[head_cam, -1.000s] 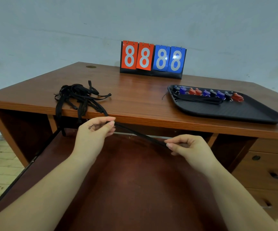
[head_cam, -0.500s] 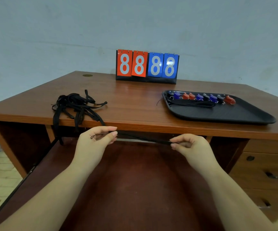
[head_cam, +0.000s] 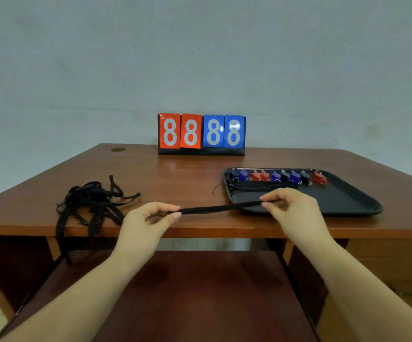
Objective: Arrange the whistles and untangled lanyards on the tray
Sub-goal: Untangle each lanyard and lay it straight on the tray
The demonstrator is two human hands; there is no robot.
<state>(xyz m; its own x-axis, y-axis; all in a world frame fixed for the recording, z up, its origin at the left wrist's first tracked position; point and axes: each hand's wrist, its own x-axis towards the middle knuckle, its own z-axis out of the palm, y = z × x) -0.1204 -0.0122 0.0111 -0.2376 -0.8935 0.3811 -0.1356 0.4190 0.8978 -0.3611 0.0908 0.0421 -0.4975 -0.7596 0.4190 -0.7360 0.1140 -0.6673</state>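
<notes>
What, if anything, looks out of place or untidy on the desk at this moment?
The tangled lanyards on the desk's left side are a knotted heap, with several straps drooping over the front edge. A thin cord end also strays past the tray's left rim. The whistles sit in a neat row.

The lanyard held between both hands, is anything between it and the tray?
Nothing visible blocks it. The lanyard is stretched between the left hand and right hand, its right end already over the tray, whose near part is bare.
</notes>
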